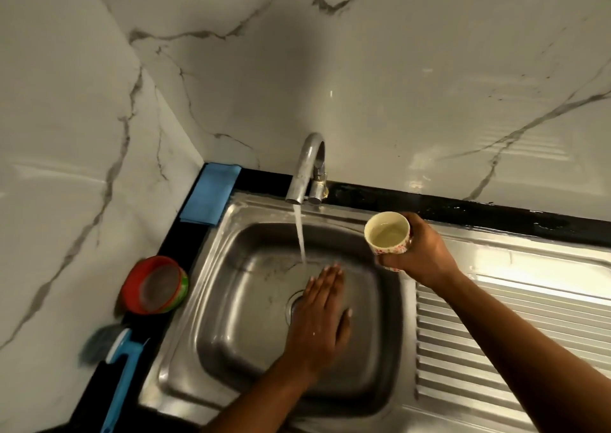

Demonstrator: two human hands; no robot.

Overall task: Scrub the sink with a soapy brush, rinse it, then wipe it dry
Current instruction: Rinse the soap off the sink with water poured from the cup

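A steel sink (231, 317) fills the middle of the view, and water runs into it from the curved tap (307, 171). My left hand (320, 320) lies flat with straight fingers on the basin floor, over the drain, just below the stream. At the sink's right rim my right hand (420, 254) grips a small patterned cup (388, 232) holding water. A blue-handled brush (122, 366) lies on the black counter at the left. A folded blue cloth (211, 194) rests at the back left corner.
A red round container (155, 285) stands on the counter left of the sink. The ribbed steel drainboard (512, 333) stretches to the right. Marble-patterned walls close in at the back and left.
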